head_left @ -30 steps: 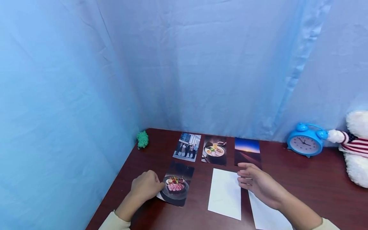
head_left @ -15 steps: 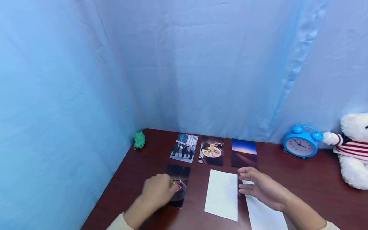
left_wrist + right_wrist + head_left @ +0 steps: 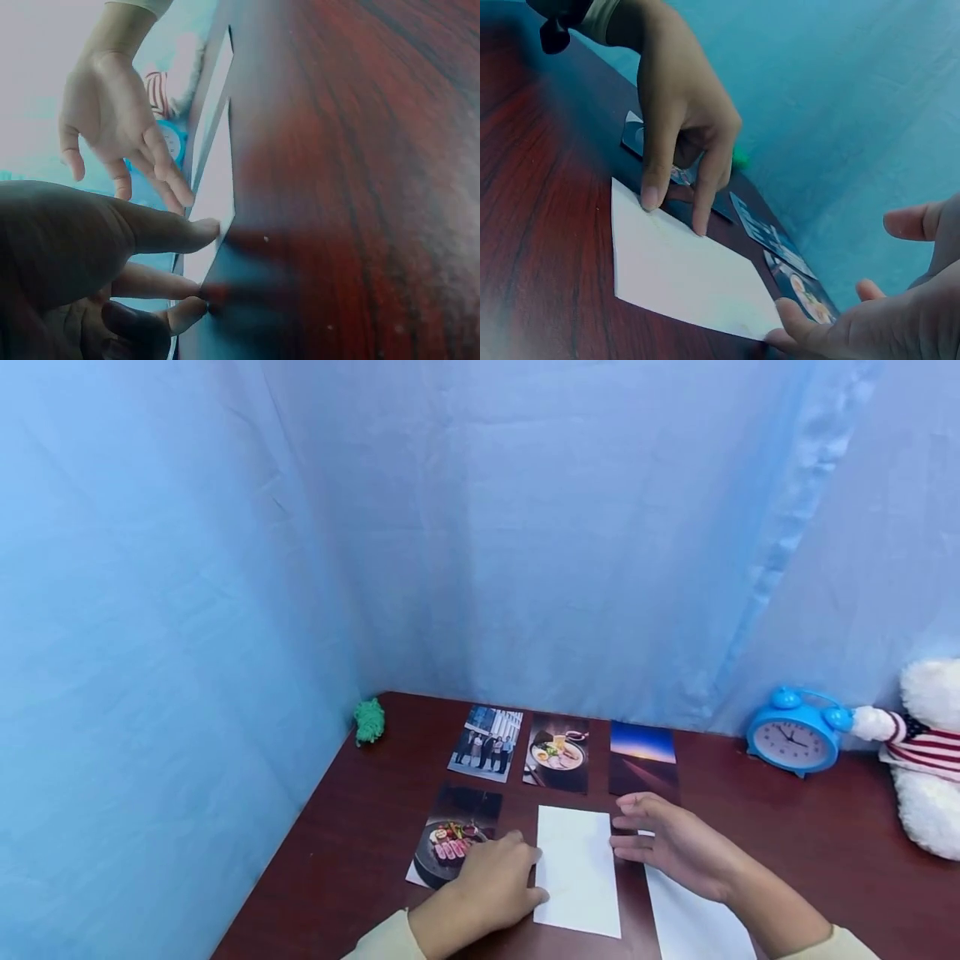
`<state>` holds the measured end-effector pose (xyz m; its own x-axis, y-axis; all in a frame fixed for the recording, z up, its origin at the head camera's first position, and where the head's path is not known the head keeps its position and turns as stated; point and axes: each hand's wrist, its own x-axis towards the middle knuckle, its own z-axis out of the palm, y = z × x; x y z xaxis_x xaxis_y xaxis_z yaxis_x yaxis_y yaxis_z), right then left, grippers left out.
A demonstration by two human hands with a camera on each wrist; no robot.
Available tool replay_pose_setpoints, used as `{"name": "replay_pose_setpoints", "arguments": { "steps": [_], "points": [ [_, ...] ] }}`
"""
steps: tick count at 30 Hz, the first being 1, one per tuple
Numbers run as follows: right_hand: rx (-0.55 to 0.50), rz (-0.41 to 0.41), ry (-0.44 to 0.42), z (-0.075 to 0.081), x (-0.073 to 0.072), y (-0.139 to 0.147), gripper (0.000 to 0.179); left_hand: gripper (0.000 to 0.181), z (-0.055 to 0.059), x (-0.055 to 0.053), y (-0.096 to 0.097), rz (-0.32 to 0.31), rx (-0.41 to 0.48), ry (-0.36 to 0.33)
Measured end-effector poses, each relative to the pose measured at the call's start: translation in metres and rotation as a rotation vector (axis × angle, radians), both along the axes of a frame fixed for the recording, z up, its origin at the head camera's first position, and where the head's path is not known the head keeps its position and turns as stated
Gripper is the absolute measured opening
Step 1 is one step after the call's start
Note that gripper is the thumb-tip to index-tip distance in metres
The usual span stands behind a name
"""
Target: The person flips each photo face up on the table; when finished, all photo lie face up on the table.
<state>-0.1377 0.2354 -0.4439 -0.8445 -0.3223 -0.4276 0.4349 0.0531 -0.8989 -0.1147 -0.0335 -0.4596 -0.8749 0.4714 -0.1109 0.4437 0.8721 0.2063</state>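
A blank white card (image 3: 576,872) lies on the dark wood table between my two hands. My left hand (image 3: 495,881) touches the card's left edge with thumb and index finger set apart; the right wrist view shows the thumb (image 3: 651,196) straight and its tip on the card. At the card's right edge are the fingertips of my right hand (image 3: 678,847), its fingers loosely spread. Under my right wrist a second white sheet (image 3: 697,910) is partly hidden. Left of my left hand, a photo of sliced steak (image 3: 450,843) is partly covered by it.
Along the back lie three photos: a group of people (image 3: 487,743), a noodle bowl (image 3: 557,752) and a sunset (image 3: 643,756). A green yarn bundle (image 3: 369,721) sits at the far left corner. A blue alarm clock (image 3: 795,735) and white teddy bear (image 3: 930,760) stand at right.
My left hand has left the steak photo and moved right to the white card's left edge. The card has turned slightly. My right hand has stayed nearly in place.
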Motion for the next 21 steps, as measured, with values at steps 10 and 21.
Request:
{"name": "replay_pose_setpoints", "arguments": {
  "steps": [10,21],
  "points": [
    [-0.025,-0.068,-0.026,-0.003,-0.015,-0.018,0.066,0.034,0.0,-0.006,-0.007,0.018,0.004,-0.021],
    [-0.001,-0.067,-0.034,0.002,-0.014,-0.019,0.065,0.042,0.001,-0.007,-0.011,0.028,0.086,-0.045]
  ]
}}
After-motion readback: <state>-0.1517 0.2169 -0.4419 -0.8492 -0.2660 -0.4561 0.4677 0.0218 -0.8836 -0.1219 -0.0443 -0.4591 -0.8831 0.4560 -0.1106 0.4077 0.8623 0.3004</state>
